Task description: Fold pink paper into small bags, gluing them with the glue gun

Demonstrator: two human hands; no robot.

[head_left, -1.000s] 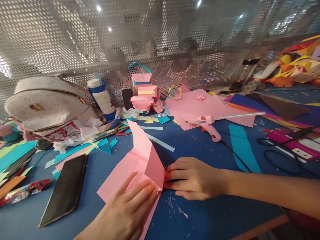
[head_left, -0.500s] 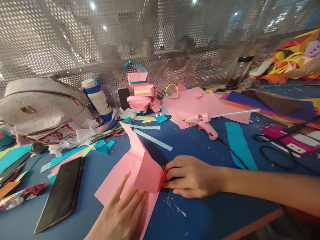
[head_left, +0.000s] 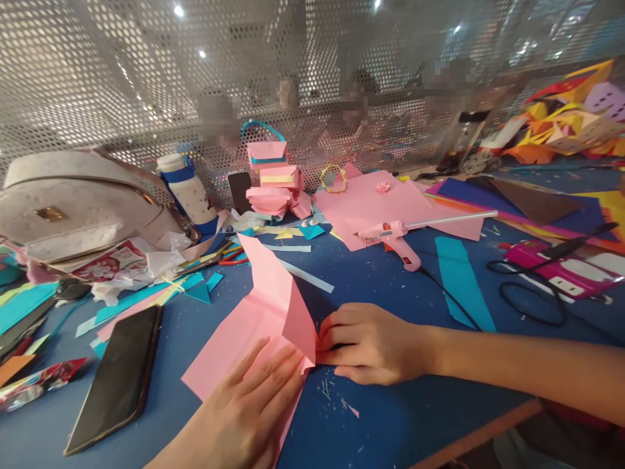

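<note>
Lying palm-down, the left hand [head_left: 247, 402] touches pink paper [head_left: 263, 314].

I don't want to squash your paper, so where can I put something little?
Apart from small bits, the blue table is bare between the right forearm and its front edge, and between the right hand and glue gun. A narrow strip separates the phone and folded pink paper. Around the bag it's crowded with paper scraps.

Left hand [head_left: 249, 397] rests on folded pink paper [head_left: 229, 342]; right hand [head_left: 375, 345] touches its edge; glue gun [head_left: 398, 238] beyond.
</note>
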